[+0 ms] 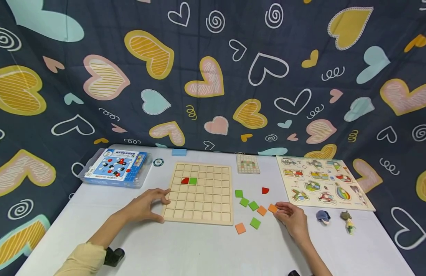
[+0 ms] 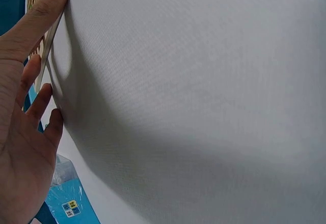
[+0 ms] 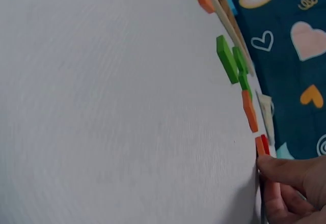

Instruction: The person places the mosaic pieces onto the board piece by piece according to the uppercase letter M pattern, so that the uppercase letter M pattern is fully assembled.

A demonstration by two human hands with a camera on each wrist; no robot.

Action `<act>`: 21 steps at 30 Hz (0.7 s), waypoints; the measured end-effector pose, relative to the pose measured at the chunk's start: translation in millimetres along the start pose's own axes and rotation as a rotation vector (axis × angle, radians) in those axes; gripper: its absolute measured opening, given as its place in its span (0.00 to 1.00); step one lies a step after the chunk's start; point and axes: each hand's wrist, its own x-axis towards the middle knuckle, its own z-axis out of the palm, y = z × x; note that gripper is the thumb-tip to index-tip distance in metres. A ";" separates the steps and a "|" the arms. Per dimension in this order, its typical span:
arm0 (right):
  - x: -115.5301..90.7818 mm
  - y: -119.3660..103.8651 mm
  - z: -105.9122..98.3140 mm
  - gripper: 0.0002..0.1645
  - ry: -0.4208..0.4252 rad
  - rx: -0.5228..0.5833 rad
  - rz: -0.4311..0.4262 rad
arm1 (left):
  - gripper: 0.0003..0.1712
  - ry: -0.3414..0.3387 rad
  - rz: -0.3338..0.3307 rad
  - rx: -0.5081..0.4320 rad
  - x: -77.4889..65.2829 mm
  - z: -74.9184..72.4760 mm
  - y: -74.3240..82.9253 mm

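Your left hand (image 1: 146,206) lay relaxed, apparently touching the grid board (image 1: 210,195)'s left edge; your right hand (image 1: 294,221) pinched an orange tile (image 1: 272,208) right of the board.

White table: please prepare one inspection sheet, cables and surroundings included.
Surface: white tabletop
Job's things: square wooden grid board holding red quarter-circle tile and green square tile; to its right, four green square tiles, three orange square tiles, another red tile
Clutter: blue-labelled clear plastic case, cream picture puzzle, two small toys
Hands: left hand touches grid board; right hand pinches one orange tile
Cables: nothing seen
Surroundings: navy heart-patterned fabric backdrop
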 end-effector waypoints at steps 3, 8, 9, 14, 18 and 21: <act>-0.3 -2.0 1.7 0.19 -0.012 0.049 0.042 | 0.25 0.001 0.003 -0.002 -0.3 0.2 0.1; 0.4 -4.6 5.2 0.20 -0.027 0.137 0.074 | 0.25 0.004 0.005 -0.005 -0.2 0.7 -0.4; 0.9 -4.9 6.0 0.20 -0.029 0.153 0.070 | 0.25 0.004 0.006 -0.006 -0.2 0.7 -0.5; 5.1 -9.2 11.6 0.20 -0.048 0.209 0.076 | 0.24 0.006 0.005 -0.010 -0.2 0.7 -0.1; 9.4 -14.6 17.9 0.20 -0.069 0.237 0.092 | 0.24 0.008 0.000 -0.007 -0.2 0.9 -0.3; 12.4 -18.4 23.4 0.21 -0.074 0.254 0.084 | 0.24 0.008 0.002 -0.006 0.0 1.3 -1.3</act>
